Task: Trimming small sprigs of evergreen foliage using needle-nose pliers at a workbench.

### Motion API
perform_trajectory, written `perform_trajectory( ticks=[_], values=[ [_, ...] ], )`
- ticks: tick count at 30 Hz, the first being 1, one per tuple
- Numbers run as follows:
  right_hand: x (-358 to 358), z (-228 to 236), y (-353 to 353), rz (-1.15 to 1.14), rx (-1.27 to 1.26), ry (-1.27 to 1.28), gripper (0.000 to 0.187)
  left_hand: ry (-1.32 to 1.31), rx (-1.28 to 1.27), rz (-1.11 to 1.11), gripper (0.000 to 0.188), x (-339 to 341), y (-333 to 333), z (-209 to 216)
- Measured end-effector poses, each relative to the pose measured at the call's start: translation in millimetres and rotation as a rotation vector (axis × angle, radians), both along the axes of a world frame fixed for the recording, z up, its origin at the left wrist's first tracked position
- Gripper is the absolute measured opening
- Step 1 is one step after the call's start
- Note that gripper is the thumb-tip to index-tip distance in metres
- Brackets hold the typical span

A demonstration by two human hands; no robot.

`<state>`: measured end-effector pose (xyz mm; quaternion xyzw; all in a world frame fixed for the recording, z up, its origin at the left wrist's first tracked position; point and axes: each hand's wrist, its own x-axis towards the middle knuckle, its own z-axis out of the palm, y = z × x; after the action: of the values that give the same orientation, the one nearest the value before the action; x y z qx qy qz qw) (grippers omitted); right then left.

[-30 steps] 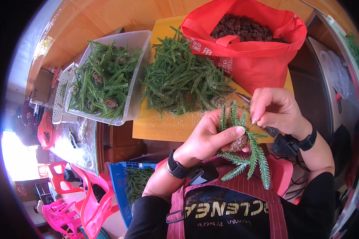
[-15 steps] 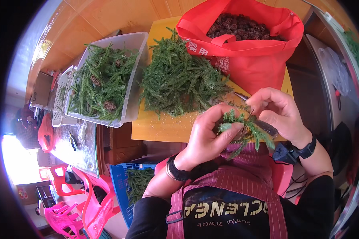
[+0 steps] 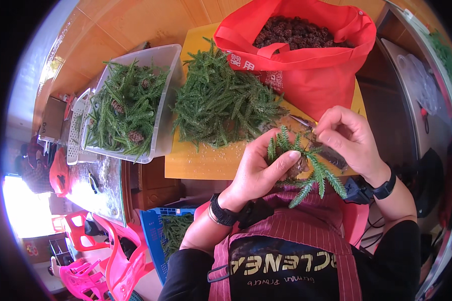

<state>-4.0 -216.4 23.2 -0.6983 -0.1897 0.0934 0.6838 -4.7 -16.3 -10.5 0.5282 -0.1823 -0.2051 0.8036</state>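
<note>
My left hand (image 3: 258, 170) is closed around a green artificial fir sprig (image 3: 320, 176), thumb pressed over its base. A brownish lump (image 3: 299, 167) shows beside that thumb, perhaps a pine cone. Just right of the sprig, my right hand (image 3: 349, 143) is raised with thumb and forefinger pinched together; anything between them is too small to make out. Both hands are over the near edge of the yellow table (image 3: 201, 164). Beyond them lies a heap of loose green sprigs (image 3: 221, 103).
A red fabric bag (image 3: 311, 83) full of pine cones (image 3: 301, 34) stands at the back right. Left of the heap is a clear plastic bin (image 3: 170, 95) with sprigs and cones. A metal tool (image 3: 301, 120) lies near my right hand. A blue basket (image 3: 153, 243) stands lower left.
My left hand has turned the sprig, so its needles fan lower and the brownish lump now shows. The right hand has moved slightly up and away from the sprig, fingers more pinched.
</note>
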Motion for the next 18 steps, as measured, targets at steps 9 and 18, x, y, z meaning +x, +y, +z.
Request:
perform_trajectory(
  ticks=[9, 18],
  values=[
    [9, -32, -39, -0.270, -0.460, -0.055, 0.010, 0.030, -0.043, 0.008, 0.011, 3, 2, -6],
    [1, -91, -70, -0.126, -0.932, -0.228, 0.034, -0.158, 0.142, 0.094, 0.024, 7, 5, -3]
  ],
)
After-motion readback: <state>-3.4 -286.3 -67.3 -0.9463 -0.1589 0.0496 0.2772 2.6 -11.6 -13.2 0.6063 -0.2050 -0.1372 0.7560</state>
